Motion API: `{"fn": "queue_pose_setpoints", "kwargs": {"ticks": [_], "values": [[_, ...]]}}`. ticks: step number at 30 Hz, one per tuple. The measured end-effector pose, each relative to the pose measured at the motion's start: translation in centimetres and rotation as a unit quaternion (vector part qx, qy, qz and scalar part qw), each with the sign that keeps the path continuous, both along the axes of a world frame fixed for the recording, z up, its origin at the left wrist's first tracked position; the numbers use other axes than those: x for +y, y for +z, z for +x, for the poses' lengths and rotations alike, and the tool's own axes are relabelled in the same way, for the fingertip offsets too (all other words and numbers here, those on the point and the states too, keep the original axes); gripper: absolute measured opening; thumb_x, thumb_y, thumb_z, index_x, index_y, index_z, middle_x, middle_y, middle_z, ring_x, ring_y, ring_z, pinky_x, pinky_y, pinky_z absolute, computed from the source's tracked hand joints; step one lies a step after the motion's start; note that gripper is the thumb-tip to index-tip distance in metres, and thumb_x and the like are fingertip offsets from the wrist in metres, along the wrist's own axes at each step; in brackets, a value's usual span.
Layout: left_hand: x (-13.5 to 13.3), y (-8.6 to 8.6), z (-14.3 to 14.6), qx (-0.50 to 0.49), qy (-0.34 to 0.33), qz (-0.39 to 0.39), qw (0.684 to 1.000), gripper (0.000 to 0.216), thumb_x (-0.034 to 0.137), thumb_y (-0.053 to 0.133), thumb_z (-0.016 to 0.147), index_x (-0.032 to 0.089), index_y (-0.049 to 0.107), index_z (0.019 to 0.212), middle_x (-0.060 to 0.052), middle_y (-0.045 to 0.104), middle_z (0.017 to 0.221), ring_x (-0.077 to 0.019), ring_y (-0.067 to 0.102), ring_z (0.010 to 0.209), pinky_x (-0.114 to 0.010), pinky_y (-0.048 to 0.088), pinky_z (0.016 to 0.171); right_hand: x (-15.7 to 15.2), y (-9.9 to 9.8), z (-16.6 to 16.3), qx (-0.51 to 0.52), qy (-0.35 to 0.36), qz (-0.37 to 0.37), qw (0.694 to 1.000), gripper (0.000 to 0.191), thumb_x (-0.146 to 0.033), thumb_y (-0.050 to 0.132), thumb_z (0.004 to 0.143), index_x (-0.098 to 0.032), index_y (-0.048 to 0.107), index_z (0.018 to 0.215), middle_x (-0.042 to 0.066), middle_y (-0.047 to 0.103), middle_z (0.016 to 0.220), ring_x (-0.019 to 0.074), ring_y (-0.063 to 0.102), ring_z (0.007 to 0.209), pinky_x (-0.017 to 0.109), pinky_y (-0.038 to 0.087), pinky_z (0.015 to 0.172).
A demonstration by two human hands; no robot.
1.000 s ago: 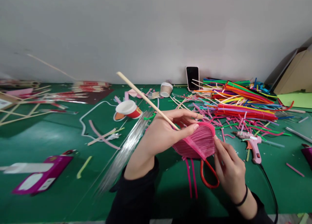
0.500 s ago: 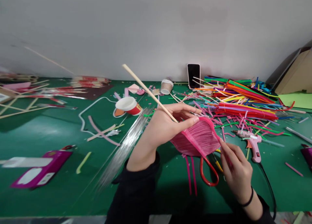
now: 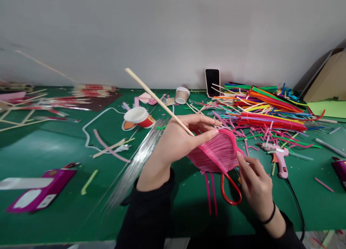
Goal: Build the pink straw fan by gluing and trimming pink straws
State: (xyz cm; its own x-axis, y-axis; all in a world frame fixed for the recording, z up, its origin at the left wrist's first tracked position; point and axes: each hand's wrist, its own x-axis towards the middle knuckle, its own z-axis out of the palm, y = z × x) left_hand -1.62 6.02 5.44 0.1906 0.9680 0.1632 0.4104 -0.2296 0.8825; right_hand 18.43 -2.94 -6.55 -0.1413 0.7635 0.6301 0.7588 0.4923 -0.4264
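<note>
My left hand [image 3: 177, 139] is closed round a pink leaf-shaped pipe-cleaner piece [image 3: 220, 151], its thumb pressed on the top edge. A pale wooden stick [image 3: 151, 94] slants up and left from between the thumb and fingers; its lower end is hidden by the hand. At the piece's right corner, the fingertips of my right hand [image 3: 256, 187] pinch the thick pink rim. Two loose pink pipe cleaners [image 3: 211, 195] lie below the piece. Scissors with a red handle loop [image 3: 231, 202] are partly covered by it.
A pink glue gun [image 3: 279, 157] lies right, its cord running down. Behind are heaped coloured pipe cleaners [image 3: 273, 121] and a phone [image 3: 212, 83] leaning on the wall. Left are a paper cup [image 3: 139, 117], clear thin rods [image 3: 137, 162] and a purple packet [image 3: 40, 195].
My right hand has shifted left and slightly up along the pink rim. The left hand keeps its hold on the piece and stick. The whole view has shifted slightly.
</note>
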Motion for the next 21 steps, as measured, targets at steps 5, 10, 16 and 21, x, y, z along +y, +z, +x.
{"fn": "queue_pose_setpoints", "kwargs": {"ticks": [5, 10, 16, 21], "values": [[0.0, -0.2, -0.1, -0.006, 0.000, -0.002, 1.000, 0.018, 0.022, 0.075, 0.075, 0.018, 0.077, 0.092, -0.002, 0.079, 0.082, -0.0140, 0.073, 0.070, -0.017, 0.057, 0.058, 0.1, -0.6, 0.1, -0.014, -0.009, 0.034, 0.999, 0.052, -0.003, 0.050, 0.093, -0.025, 0.052, 0.140, 0.008, 0.070, 0.103, 0.0137, 0.071, 0.092, 0.020, 0.056, 0.073], [-0.1, -0.3, -0.1, -0.006, -0.001, 0.001, 1.000, 0.020, 0.024, 0.076, 0.075, 0.019, 0.077, 0.094, -0.002, 0.079, 0.083, -0.0145, 0.073, 0.071, -0.017, 0.058, 0.059, 0.3, -1.0, 0.0, -0.004, -0.025, 0.064, 0.998, 0.042, -0.002, 0.054, 0.092, -0.021, 0.062, 0.128, 0.008, 0.072, 0.100, 0.0128, 0.072, 0.091, 0.018, 0.055, 0.075], [-0.1, -0.2, 0.0, -0.002, -0.004, -0.003, 1.000, 0.021, 0.027, 0.075, 0.076, 0.018, 0.076, 0.095, -0.004, 0.080, 0.090, -0.0159, 0.074, 0.074, -0.020, 0.059, 0.062, 0.8, -1.3, -0.1, -0.031, -0.049, 0.081, 0.995, 0.037, -0.004, 0.055, 0.091, -0.020, 0.065, 0.123, 0.008, 0.074, 0.098, 0.0125, 0.073, 0.087, 0.017, 0.054, 0.072], [-0.2, -0.1, 0.0, 0.005, -0.004, -0.005, 1.000, 0.019, 0.027, 0.074, 0.076, 0.019, 0.076, 0.094, -0.005, 0.079, 0.091, -0.0166, 0.074, 0.075, -0.021, 0.060, 0.063, 0.8, -1.5, -0.1, -0.021, -0.045, 0.065, 0.997, 0.041, -0.005, 0.054, 0.091, -0.022, 0.064, 0.128, 0.008, 0.074, 0.099, 0.0131, 0.073, 0.089, 0.017, 0.055, 0.074]]}}
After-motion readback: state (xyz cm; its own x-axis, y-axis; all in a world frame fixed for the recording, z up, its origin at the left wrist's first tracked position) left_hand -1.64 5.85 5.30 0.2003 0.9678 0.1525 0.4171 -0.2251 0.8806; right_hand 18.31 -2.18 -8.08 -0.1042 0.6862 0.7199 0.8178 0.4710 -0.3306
